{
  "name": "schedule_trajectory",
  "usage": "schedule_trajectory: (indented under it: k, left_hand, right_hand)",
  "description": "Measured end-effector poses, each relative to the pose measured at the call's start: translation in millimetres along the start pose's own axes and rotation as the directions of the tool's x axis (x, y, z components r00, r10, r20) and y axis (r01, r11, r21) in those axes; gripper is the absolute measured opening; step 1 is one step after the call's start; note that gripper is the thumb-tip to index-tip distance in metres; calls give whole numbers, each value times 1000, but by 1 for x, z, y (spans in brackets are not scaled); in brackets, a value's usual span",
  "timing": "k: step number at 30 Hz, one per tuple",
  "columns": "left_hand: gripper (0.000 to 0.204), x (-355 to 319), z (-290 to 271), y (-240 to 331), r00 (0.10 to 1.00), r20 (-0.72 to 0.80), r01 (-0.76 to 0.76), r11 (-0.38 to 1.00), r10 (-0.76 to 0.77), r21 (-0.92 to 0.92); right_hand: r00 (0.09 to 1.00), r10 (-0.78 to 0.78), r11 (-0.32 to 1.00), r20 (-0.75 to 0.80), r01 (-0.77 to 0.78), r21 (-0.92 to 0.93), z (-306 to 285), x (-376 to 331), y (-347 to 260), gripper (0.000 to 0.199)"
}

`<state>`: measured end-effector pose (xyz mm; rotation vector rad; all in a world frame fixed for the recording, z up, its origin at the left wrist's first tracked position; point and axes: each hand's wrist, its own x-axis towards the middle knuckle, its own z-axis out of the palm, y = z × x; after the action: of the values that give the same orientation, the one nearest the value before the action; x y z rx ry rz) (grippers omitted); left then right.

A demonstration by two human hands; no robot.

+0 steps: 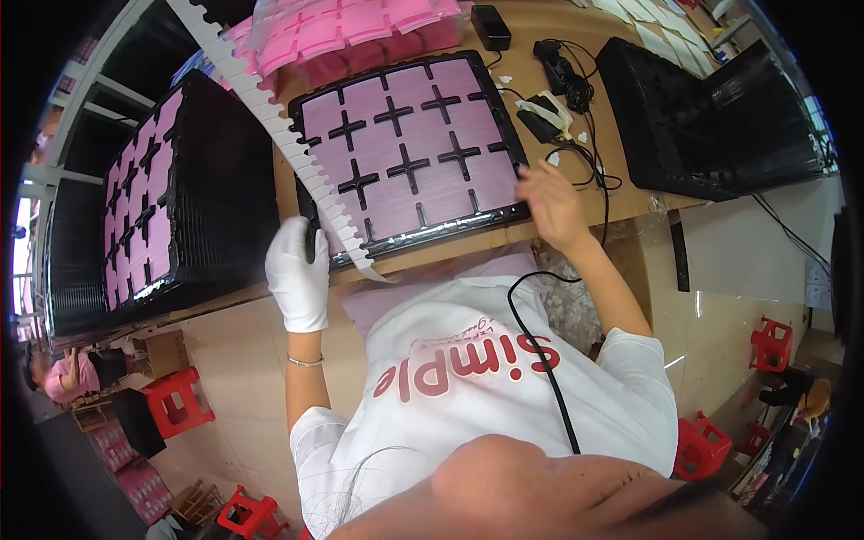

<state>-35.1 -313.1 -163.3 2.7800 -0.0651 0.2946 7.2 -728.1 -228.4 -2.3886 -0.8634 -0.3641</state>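
A black tray (500,115) lined with a pink sheet cut by black cross-shaped dividers lies on the wooden bench in front of me. My left hand (298,272), in a white glove, grips the tray's near left corner. My right hand (551,202), bare, rests with fingers spread on the pink sheet at the tray's near right edge. A long white notched strip (270,108) runs diagonally across the tray's left side, ending near my left hand.
A tall stack of black trays with pink liners (171,198) stands at the left. Pink sheets in a clear bag (351,31) lie behind. Empty black trays (711,117) sit at the right, with black cables and a small device (562,90) between. Red stools (180,400) stand on the floor.
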Motion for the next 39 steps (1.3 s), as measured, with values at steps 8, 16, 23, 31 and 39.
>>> schedule_trajectory:
  k: [8, 16, 23, 31, 39]
  left_hand:
    - [48, 2, 15, -18, 819, 102, 530, 675, -565, -514]
    - [61, 31, -92, 34, 902, -148, 99, 529, -405, -843]
    - [52, 42, -283, -126, 691, -710, 292, 950, -133, 107]
    - [43, 45, -312, -349, 386, -342, 363, 482, -857, -798]
    - [60, 55, -258, -193, 765, -600, 421, 887, -235, 189]
  right_hand:
    - [924, 376, 919, -66, -364, 151, 27, 7, -16, 63]
    - [916, 203, 976, -347, -159, 149, -12, 33, -48, 75]
    - [918, 176, 982, -355, -138, 129, -29, 40, -61, 65]
    - [926, 306, 943, -220, -262, 207, -4, 32, -51, 59]
    - [927, 310, 937, -212, -259, 236, -3, 50, -61, 56]
